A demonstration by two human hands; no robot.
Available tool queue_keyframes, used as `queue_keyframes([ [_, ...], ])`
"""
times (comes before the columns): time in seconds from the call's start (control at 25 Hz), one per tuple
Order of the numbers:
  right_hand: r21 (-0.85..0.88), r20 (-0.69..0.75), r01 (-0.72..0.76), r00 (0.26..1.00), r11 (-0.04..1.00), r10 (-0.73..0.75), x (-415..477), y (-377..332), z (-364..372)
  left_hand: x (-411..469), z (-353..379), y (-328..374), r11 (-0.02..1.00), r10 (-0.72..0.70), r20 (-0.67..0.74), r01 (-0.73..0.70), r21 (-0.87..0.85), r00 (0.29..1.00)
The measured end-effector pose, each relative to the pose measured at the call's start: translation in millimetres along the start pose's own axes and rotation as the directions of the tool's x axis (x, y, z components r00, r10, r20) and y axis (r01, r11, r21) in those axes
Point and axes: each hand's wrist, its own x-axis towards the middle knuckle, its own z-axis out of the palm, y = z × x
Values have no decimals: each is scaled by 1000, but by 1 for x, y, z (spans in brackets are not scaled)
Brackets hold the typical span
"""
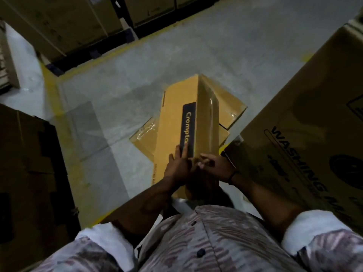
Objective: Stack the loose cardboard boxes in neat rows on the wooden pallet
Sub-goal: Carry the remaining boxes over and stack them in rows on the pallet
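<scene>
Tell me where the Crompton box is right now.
Head view, centre: the Crompton box sits over flatter boxes on the floor, just left of the washing machine carton, with the left hand and right hand on its near end.

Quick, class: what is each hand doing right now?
Left hand: open, fingers flat against the Crompton box.
Right hand: fingers curled over the same box's near edge, gripping it.

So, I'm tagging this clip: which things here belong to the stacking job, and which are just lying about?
Job: Crompton box, left hand and right hand on it; taped boxes beneath it.
Lying about: washing machine carton; dark cartons at left; stacked cartons at the back.
</scene>
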Motion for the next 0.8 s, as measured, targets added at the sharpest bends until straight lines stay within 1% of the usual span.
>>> queue_keyframes([
  [0.04, -39, 43, 14, 999, 999, -12, 6, -10, 9, -2, -4, -9, 999, -40, -36, 40, -16, 999],
  [0.12, -78, 57, -38, 997, 996, 43, 20, -19, 25, -4, -14, -29, 992, -120, -80, 117, -38, 990],
  [0.2, -113, 65, -90, 993, 989, 98, 34, -21, 31, -1, -25, -54, 984, -166, -99, 158, -83, 981],
  [0.28, -191, 42, -154, 986, 969, 164, 51, -18, 34, 4, -32, -82, 977, -191, -102, 179, -118, 976],
  [0.36, -229, 2, -230, 971, 946, 237, 71, -20, 33, 11, -41, -110, 966, -210, -81, 194, -170, 974],
  [0.44, -219, -28, -308, 951, 926, 309, 91, -20, 32, 22, -49, -131, 956, -216, -67, 197, -216, 974],
  [0.56, -171, -14, -369, 928, 914, 372, 125, -27, 36, 43, -53, -161, 913, -315, 4, 304, -272, 949],
  [0.64, -155, 18, -364, 928, 918, 371, 142, -34, 50, 52, -51, -180, 893, -325, 93, 338, -299, 941],
  [0.72, -122, -30, -354, 935, 927, 353, 156, -44, 70, 62, -50, -197, 891, -311, 146, 341, -298, 939],
  [0.8, -49, -91, -362, 930, 931, 356, 166, -55, 83, 75, -56, -207, 898, -291, 148, 323, -300, 945],
])
